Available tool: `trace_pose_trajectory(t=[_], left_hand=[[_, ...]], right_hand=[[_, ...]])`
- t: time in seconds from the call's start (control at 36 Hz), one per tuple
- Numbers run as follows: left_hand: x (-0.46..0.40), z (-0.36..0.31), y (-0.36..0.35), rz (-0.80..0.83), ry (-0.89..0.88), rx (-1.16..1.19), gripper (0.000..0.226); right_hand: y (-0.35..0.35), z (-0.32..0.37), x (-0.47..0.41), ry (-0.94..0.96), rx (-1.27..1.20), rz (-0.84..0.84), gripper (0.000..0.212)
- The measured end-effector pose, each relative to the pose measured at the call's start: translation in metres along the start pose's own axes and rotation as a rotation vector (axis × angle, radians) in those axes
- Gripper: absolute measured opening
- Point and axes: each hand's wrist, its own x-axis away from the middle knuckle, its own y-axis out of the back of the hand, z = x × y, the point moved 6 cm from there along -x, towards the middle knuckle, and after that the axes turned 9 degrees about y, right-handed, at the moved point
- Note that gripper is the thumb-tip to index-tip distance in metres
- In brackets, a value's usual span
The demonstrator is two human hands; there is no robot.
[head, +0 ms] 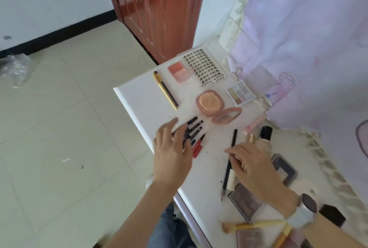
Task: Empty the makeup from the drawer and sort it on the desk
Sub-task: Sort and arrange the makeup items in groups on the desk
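I judge the long black pencil (227, 176) lies lengthwise under my loosely spread right hand (251, 166), nearer than my flat, empty left hand (171, 152).

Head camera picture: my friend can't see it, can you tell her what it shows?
Two bare hands reach over a white desk strewn with makeup: the left hand lies flat on a row of dark pens, the right hand rests on pencils. Farther back lie an open peach compact, a lash tray, a pink blush and an eyeshadow palette.
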Motion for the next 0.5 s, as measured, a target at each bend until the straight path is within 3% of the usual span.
trace_pose_trajectory(t=[0.11,0.19,0.31,0.39,0.5], left_hand=[[0.060,-0.026,-0.037,0.202,-0.108,0.004,0.036],[0.084,-0.027,-0.059,0.310,-0.121,-0.049,0.038],[0.091,-0.028,-0.068,0.328,-0.152,-0.171,0.041],[0.094,-0.024,-0.071,0.333,-0.177,-0.215,0.042],[0.096,-0.019,-0.072,0.362,-0.155,-0.192,0.041]], right_hand=[[-0.008,-0.017,0.020,-0.116,0.072,-0.024,0.014],[-0.010,-0.022,0.011,-0.141,0.197,-0.039,0.023],[-0.013,-0.026,-0.012,-0.226,0.419,0.031,0.024],[-0.028,-0.029,-0.020,-0.296,0.399,0.201,0.032],[-0.033,-0.027,-0.021,-0.354,0.396,0.185,0.027]])
